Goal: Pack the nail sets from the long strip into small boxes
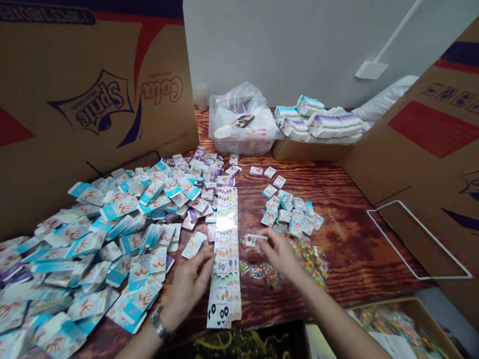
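Observation:
My right hand [279,253] pinches a small white box [256,238], seen edge-on, above clear packets of colourful pieces [260,272]. My left hand [191,281] rests beside the long strip of sticker sheets [222,290], with its fingertips at the strip's left edge and thumb and forefinger apart. Just above the left fingers lies a blue-and-white small box [194,245] printed with a hand picture. To the left spreads a big heap of similar flat boxes [119,208]. Beyond the right hand sits a group of filled-looking small boxes [297,215].
Large cardboard cartons stand on the left [84,76] and right [448,142]. At the back are a plastic tub [246,145] and wrapped packs [336,124] on a low carton. A white wire frame [415,277] leans at right, above an open carton of colourful packets [410,334].

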The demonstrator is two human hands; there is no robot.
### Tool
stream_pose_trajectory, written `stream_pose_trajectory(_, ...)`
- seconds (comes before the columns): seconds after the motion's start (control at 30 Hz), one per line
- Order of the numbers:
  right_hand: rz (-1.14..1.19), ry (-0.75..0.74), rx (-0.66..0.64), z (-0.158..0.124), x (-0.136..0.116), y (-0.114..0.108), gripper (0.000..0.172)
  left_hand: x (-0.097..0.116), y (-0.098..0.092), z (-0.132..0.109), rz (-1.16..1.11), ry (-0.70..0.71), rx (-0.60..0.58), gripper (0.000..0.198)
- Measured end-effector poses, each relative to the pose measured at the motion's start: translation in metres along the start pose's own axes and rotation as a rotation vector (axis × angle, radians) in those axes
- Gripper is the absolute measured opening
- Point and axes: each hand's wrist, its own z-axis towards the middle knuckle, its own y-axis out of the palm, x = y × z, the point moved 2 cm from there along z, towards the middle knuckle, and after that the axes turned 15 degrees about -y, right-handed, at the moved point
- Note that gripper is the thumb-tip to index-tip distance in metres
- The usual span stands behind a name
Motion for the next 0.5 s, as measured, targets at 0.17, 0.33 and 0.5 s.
stream_pose_trajectory(0.17,-0.062,0.220,0.040,0.003,0.034,0.016,0.018,-0.022,-0.022,0.015,0.422,0.158,0.243,0.025)
stream_pose_trajectory(0.33,-0.193,0.284,-0.001,-0.004,0.038,0.051,0.016,-0.035,-0.014,0.023,0.749,0.267,0.303,0.032)
stream_pose_trajectory(0.5,-0.331,0.263,-0.078,-0.001,0.039,0.055,0.011,-0.038,-0.002,0.027,0.800,0.224,0.271,0.037)
